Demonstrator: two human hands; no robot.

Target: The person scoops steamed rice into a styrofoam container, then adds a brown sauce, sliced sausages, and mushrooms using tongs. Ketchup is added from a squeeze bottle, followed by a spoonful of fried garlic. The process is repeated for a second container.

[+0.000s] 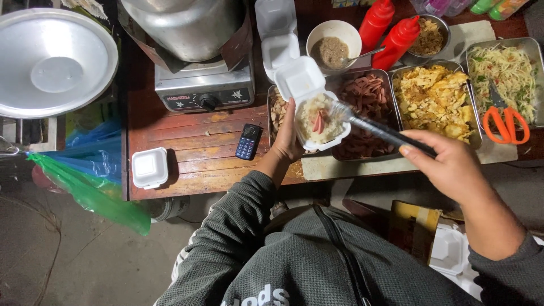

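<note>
Foam box point(317, 116) of rice and pink sausage sits clasped in the left hand point(289, 139) above the table's point(187, 147) near edge, lid tipped open away from the person. Right hand point(447, 164) clenches dark tongs point(377, 127), their long axis slanting up-left, tips over the box's right rim; two red squeeze bottles point(388, 31) stand beyond the box

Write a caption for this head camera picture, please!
Left hand holds a foam box while right hand adds sausage with tongs.

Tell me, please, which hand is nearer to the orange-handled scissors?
Right. The right hand holds tongs just left of the scissors; the left hand is farther left, holding the foam box.
</note>
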